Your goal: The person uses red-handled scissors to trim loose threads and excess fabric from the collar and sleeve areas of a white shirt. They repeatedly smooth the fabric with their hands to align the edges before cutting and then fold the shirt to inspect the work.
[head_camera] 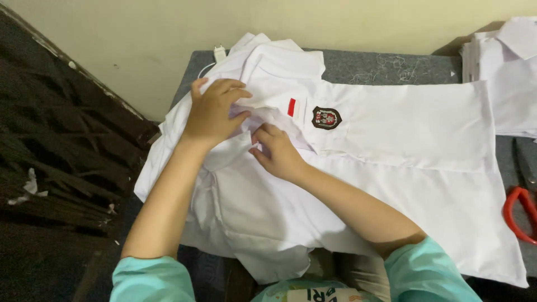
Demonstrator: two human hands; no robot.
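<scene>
A white cotton short-sleeved shirt (391, 145) with a dark crest badge and small red-white patch lies spread, rumpled, across the table.

Two hands, left hand (211, 114) and right hand (278, 154), are resting on one white shirt (391, 140); one shirt stack (512, 72) and one pair of red-handled scissors (520, 210) are lying at the table's (386, 67) right edge.

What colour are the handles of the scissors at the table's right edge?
Red, seen in the head view: the scissors lie beside the white shirt.
</scene>
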